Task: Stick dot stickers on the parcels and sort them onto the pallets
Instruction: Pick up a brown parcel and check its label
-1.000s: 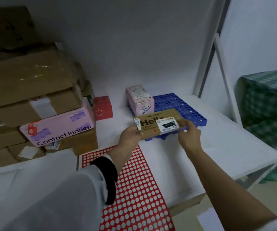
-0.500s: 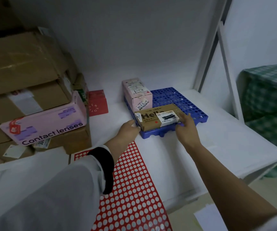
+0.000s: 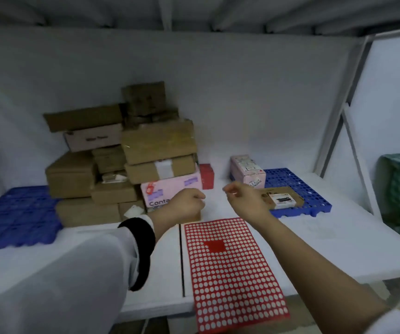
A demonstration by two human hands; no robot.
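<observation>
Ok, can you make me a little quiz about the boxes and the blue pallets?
1. True or false: the sticker sheet is red with white dots.
2. How many boxes sit on the right pallet? A) one B) two C) five
3. Fill in the gap: on that pallet, the brown box lies in front of a ____ one.

Key
1. True.
2. B, two.
3. Pink: the pink box stands behind it.
</observation>
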